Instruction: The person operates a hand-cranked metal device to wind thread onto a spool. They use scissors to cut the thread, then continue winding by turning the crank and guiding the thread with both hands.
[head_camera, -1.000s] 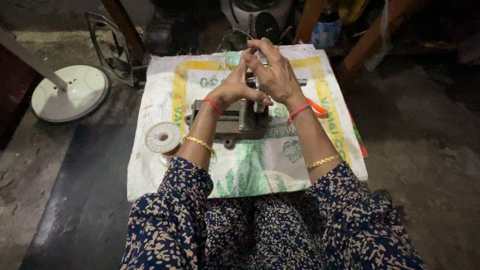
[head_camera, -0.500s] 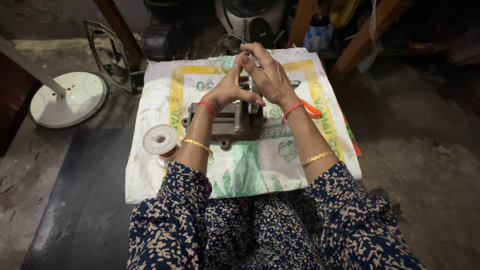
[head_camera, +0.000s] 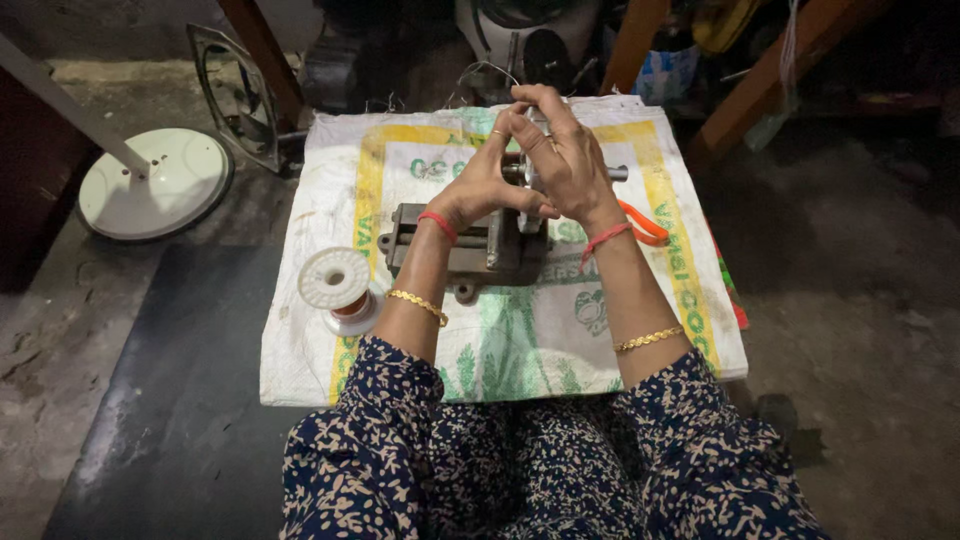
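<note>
My left hand (head_camera: 487, 178) and right hand (head_camera: 565, 160) are raised close together, fingertips meeting and pinching something too thin to make out, possibly wire. Directly beneath them sits a grey metal vise (head_camera: 470, 250), its handle bar poking out just past my right hand. The vise rests on a white woven sack (head_camera: 330, 190) with yellow and green print. Down to the left of my left wrist lies a white spool (head_camera: 338, 285) of copper-coloured wire. An orange tool handle (head_camera: 645, 225) shows just beside my right wrist.

White sack (head_camera: 320, 340) with yellow-green print; grey vise (head_camera: 470, 255); white spool (head_camera: 337, 283); navy floral sleeves (head_camera: 370, 430); red wrist threads (head_camera: 437, 222).
</note>
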